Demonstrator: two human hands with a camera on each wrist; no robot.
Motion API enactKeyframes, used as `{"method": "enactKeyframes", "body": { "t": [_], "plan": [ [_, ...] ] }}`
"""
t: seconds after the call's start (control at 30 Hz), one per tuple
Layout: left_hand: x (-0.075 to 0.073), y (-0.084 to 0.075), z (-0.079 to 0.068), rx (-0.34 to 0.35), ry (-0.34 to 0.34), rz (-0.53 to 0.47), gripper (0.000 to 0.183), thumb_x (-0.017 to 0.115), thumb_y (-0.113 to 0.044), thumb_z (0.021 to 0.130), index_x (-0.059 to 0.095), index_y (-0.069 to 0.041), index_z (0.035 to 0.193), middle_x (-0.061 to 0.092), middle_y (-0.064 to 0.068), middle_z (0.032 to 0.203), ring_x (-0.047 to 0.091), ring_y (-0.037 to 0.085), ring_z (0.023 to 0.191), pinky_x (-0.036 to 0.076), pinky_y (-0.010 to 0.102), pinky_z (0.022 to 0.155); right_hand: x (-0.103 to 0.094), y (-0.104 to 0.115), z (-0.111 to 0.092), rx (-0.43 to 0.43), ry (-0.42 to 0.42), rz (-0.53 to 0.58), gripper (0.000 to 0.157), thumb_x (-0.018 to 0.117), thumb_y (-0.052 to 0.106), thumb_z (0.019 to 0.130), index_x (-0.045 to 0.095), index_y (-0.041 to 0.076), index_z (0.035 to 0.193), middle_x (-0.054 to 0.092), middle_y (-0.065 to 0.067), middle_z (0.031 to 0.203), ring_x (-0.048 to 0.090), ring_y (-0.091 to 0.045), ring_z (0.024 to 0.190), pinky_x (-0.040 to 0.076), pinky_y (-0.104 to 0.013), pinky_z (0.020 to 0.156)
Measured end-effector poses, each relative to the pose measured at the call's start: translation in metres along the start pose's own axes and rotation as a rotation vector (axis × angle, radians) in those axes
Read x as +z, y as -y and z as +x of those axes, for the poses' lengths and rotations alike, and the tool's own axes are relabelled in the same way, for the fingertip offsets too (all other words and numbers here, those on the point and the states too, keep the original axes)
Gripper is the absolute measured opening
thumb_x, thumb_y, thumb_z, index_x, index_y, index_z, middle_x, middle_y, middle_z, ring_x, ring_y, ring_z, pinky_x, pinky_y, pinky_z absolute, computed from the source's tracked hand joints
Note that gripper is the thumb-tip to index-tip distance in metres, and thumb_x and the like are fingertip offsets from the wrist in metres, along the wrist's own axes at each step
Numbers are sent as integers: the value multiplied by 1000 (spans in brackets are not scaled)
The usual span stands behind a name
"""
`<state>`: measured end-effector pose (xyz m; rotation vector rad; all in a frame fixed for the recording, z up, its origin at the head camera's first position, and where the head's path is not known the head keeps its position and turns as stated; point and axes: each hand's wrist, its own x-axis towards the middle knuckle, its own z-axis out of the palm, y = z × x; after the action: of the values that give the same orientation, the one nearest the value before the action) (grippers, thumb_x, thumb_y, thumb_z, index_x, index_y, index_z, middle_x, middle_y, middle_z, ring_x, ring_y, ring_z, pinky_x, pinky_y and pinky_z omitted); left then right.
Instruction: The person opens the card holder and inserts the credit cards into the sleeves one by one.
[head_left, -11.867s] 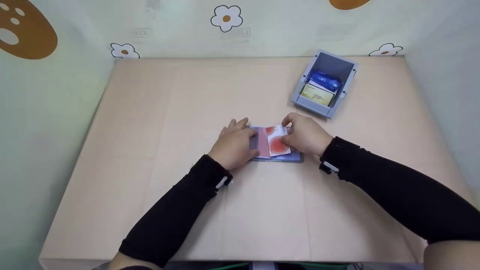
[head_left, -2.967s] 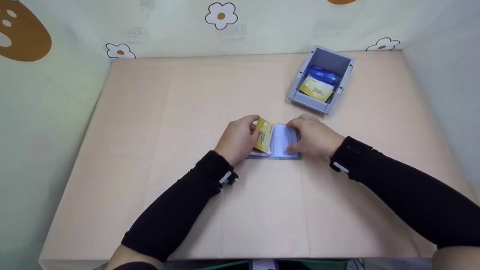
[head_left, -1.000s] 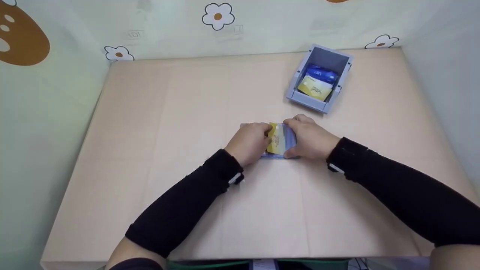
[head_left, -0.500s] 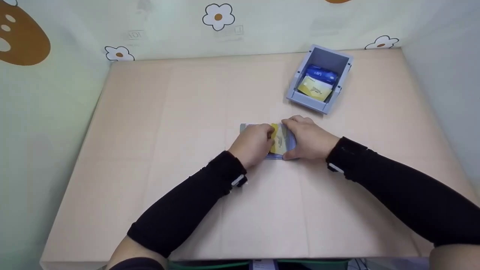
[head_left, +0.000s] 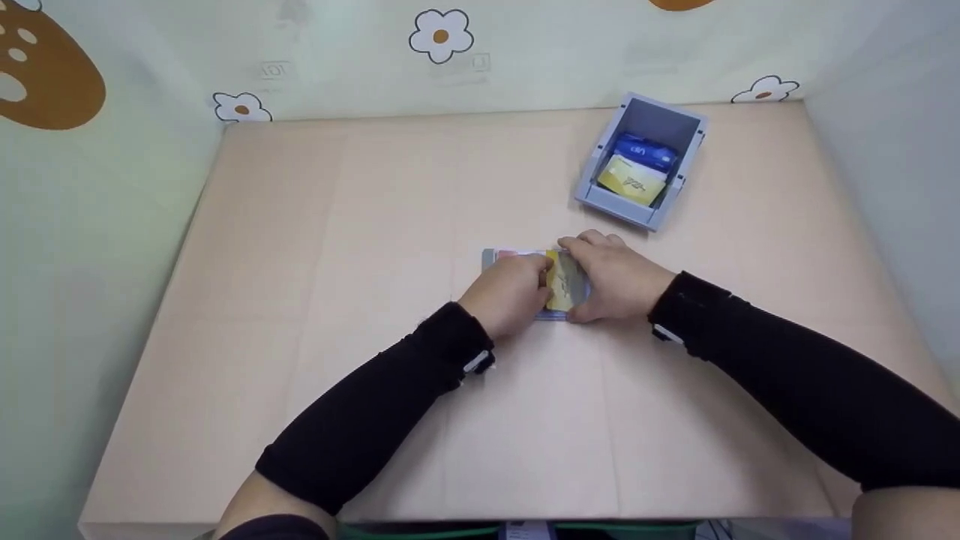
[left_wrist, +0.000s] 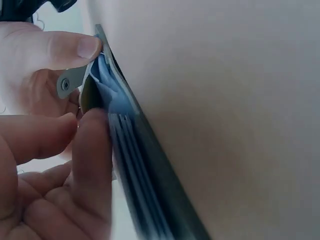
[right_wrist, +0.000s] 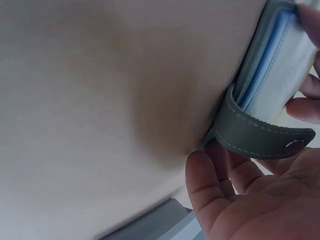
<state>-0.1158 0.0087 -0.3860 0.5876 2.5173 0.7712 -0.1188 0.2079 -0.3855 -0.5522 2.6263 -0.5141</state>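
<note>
An open card holder with clear sleeves lies on the table. My left hand pinches a yellow card between thumb and finger, over the right page. Part of that card sits under a clear sleeve; its left edge is in my fingers. My right hand grips the holder's right end, thumb at the near corner and index finger at the far edge. In the right wrist view, the grey-green snap strap curls up beside my palm. Stacked sleeve edges show in the left wrist view.
A grey bin stands behind my right hand, toward the back right. Inside it lie a yellow card and a blue packet-like item. A light cloth covers the table; walls rise behind and at both sides.
A red-and-white card was in my right hand at first. Later my left hand held the yellow card over the left page, then moved it right, partly under the right page's sleeve.
</note>
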Motion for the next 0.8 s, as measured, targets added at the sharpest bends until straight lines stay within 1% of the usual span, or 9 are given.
{"method": "enactKeyframes", "body": {
  "t": [0.1, 0.17, 0.3, 0.47, 0.5, 0.6, 0.67, 0.73, 0.8],
  "plan": [
    [2, -1, 2, -7, -20, 7, 44, 66, -23, 104, 59, -4, 144, 72, 2, 107, 66, 14, 93, 56, 29, 85, 0, 0, 0, -26, -19, -30, 107, 92, 34, 73, 38, 1, 159, 50, -18, 147, 51, -37, 125, 47, -50, 111],
    [2, -1, 3, -17, -24, -4, 53, 68, -23, 104, 53, -3, 150, 72, 2, 110, 66, 13, 95, 56, 29, 88, 0, 0, 0, -37, -25, -42, 108, 92, 34, 72, 38, 0, 159, 51, -19, 144, 52, -37, 123, 49, -50, 109],
    [1, -1, 4, -48, -8, -53, 60, 68, -20, 103, 46, -5, 157, 71, 2, 111, 66, 14, 97, 56, 30, 90, -2, 0, 1, -12, 6, -37, 112, 93, 36, 73, 34, 0, 161, 48, -19, 141, 50, -35, 122, 49, -48, 108],
    [-1, 0, 6, -117, 8, -156, 64, 66, -18, 104, 40, -11, 162, 67, -1, 98, 64, 14, 87, 53, 27, 79, -5, -2, 1, 19, 70, -18, 114, 93, 31, 75, 29, -3, 163, 44, -17, 144, 47, -32, 125, 48, -45, 112],
    [-1, 0, 7, -124, 12, -165, 64, 66, -18, 104, 39, -12, 162, 67, -1, 96, 64, 14, 85, 52, 27, 76, -5, -2, 1, 22, 78, -13, 114, 93, 30, 75, 29, -3, 163, 43, -17, 144, 46, -31, 125, 48, -45, 113],
    [-1, -1, 9, -138, 16, -168, 64, 65, -21, 105, 38, -11, 163, 67, 1, 96, 63, 15, 84, 52, 27, 75, -4, -2, 1, 28, 83, -2, 112, 94, 28, 75, 31, -4, 162, 43, -17, 145, 46, -31, 127, 47, -44, 115],
    [-1, -2, 11, -152, 17, -173, 67, 67, -24, 104, 38, -10, 162, 69, 3, 105, 63, 15, 88, 53, 28, 81, -3, -3, 2, 28, 76, -2, 110, 94, 28, 74, 34, -4, 160, 44, -17, 144, 47, -31, 127, 48, -44, 114],
    [0, -3, 13, -168, 13, -165, 69, 70, -27, 102, 39, -11, 162, 71, 5, 120, 64, 15, 96, 54, 30, 89, -3, -3, 2, 26, 69, -2, 108, 94, 28, 74, 36, -4, 159, 44, -17, 144, 47, -31, 127, 48, -44, 113],
    [1, -4, 16, -181, 12, -166, 70, 72, -28, 101, 40, -11, 161, 68, 5, 135, 63, 15, 106, 52, 31, 99, -2, -3, 2, 23, 65, -1, 108, 95, 29, 74, 36, -5, 158, 44, -17, 144, 47, -31, 127, 48, -44, 113]
  ]
}}
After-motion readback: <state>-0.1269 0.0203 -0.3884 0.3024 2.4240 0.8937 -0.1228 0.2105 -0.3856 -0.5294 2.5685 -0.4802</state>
